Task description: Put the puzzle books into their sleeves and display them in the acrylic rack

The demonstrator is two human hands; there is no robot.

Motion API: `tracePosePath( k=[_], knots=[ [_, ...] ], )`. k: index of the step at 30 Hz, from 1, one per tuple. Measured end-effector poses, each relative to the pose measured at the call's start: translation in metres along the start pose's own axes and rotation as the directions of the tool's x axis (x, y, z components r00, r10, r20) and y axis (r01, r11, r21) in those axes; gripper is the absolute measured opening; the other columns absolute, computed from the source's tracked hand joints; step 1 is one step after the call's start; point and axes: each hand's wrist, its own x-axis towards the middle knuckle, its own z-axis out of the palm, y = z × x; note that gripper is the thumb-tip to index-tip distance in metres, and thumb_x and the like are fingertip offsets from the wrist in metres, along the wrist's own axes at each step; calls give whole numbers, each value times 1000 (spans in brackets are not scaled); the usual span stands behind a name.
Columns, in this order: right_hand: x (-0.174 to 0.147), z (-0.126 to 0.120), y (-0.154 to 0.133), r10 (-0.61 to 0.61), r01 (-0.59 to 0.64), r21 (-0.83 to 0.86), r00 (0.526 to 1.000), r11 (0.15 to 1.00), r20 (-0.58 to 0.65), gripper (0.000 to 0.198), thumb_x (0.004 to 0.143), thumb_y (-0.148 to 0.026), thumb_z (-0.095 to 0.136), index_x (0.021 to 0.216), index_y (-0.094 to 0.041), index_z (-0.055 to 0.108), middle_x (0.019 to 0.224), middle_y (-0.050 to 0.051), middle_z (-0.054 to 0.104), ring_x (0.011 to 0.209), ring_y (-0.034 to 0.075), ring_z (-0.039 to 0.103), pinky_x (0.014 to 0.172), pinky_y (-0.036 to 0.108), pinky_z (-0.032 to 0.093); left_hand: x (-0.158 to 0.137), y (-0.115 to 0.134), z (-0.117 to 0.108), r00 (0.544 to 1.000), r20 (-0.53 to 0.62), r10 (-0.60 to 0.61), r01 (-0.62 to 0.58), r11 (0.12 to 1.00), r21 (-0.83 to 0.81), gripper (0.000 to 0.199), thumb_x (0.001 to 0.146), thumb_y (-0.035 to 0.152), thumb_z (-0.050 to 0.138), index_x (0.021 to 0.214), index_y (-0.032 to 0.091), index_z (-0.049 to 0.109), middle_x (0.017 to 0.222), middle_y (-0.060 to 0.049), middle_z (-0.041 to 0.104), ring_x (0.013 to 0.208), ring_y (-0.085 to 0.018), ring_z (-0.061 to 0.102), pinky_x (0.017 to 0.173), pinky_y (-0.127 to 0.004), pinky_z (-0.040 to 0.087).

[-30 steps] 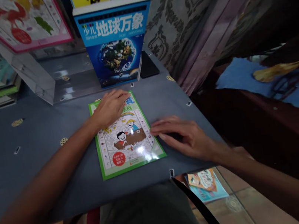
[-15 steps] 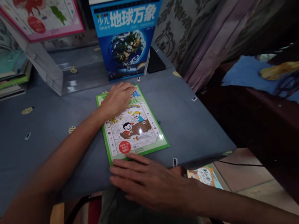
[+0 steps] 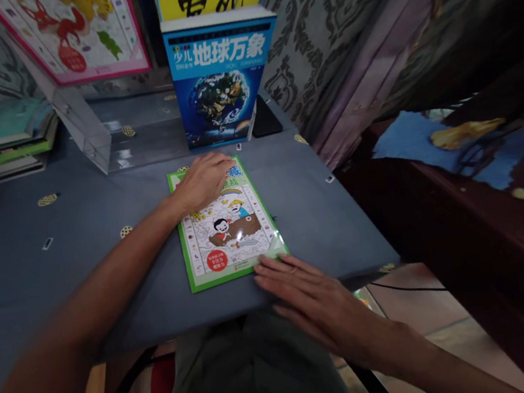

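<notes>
A thin green-bordered picture book lies face up near the front edge of the desk. Its cover has cartoon figures, a rainbow and a red circle. My left hand rests flat over the top part of the cover, hiding some of the title. At the lower right corner of the book is my right hand, fingers stretched out, the fingertips at the cover's bottom edge. Neither hand grasps anything.
Behind the book stands a thick blue book with a globe on its cover, a black phone beside it. At left are a clear acrylic stand, a pink-framed book and a stack of books. Patterned curtains hang behind.
My right hand has slid rightward along the book's bottom edge, from its lower left corner to its lower right corner. My left hand stays on the cover. The view has shifted slightly.
</notes>
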Motion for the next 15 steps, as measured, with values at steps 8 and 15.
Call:
tracePosePath(
  k=[8, 15],
  knots=[
    [-9, -5, 12, 74, -98, -111, 975, 989, -208, 42, 98, -17, 56, 140, -20, 59, 133, 13, 71, 131, 28, 63, 103, 50, 60, -4, 9, -8, 999, -52, 8, -2, 994, 113, 33, 102, 20, 42, 123, 14, 66, 124, -14, 68, 113, -26, 60, 98, -43, 46],
    [16, 7, -30, -19, 19, 111, 1000, 994, -7, 39, 100, -31, 56, 136, -17, 63, 138, 13, 69, 135, 22, 60, 113, 42, 51, -16, 7, -21, 997, -57, -53, 64, 978, 201, 31, 104, 31, 43, 109, 17, 70, 104, -11, 66, 99, -25, 58, 88, -38, 48]
  ],
)
